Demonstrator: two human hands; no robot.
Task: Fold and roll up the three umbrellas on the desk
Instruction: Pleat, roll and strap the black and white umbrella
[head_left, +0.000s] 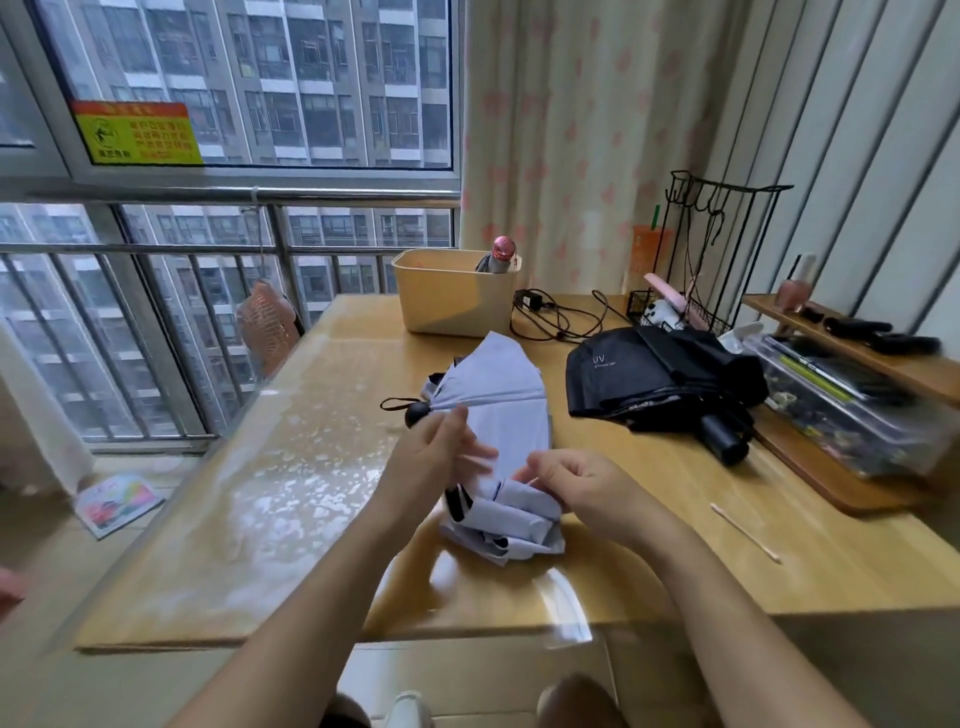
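Pinching lilac umbrella (498, 384) w/ R hand (576, 483); L hand (441, 452) touching.

So the half-folded umbrella (498, 384) lies on the desk (311, 467) right under the fingers (480, 449) of both hands. The left hand (441, 452) is on its middle and the right hand (576, 483) pinches the cloth at the near end. Its handle (417, 413) pokes out just left of the left fingers. Well apart to the right of the right fingers lies a second umbrella (649, 374), and nearer the front edge on that side a thin stick (745, 532). Behind the fingers, at the far edge, stands a storage bin (447, 301) with a third umbrella (496, 257) upright in it. Cables (550, 317) lie between the bin and a wire rack (727, 249) further right. Right of the second umbrella, a clear box (852, 415) sits partly under a desk shelf (883, 358).
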